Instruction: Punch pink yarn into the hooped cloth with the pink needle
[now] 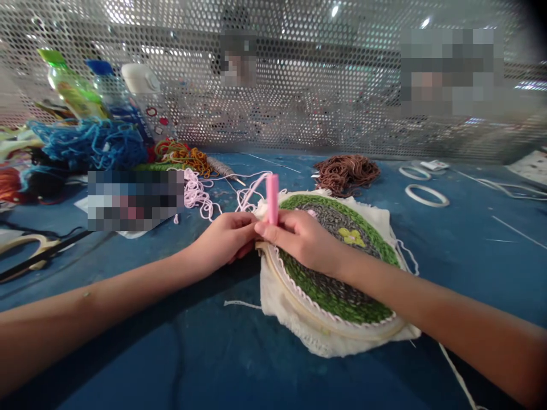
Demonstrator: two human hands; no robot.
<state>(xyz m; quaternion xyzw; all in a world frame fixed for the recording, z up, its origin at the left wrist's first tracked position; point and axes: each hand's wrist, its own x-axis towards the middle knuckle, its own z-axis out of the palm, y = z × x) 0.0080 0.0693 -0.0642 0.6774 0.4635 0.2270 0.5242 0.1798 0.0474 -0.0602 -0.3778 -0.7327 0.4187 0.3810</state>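
Note:
A pink punch needle (pixel 272 198) stands upright between the fingertips of my right hand (pixel 305 239), at the left edge of an embroidery hoop (pixel 307 303). The hoop holds white fabric (pixel 294 327) worked in green and grey yarn loops, with a small yellow flower (pixel 351 236) and a pink-white line of stitches along the rim. My left hand (pixel 226 236) is closed on the hoop's left edge, its fingertips meeting those of my right hand. Pale pink yarn (pixel 252 196) runs behind the punch needle. The needle's tip is hidden by my fingers.
Brown yarn (pixel 348 172) lies behind the hoop, and white rings (pixel 427 195) are on the right. A blue yarn heap (pixel 92 142), bottles (pixel 102 85) and a pale pink yarn pile (pixel 199 193) stand at the left. A perforated metal panel (pixel 299 108) closes off the back.

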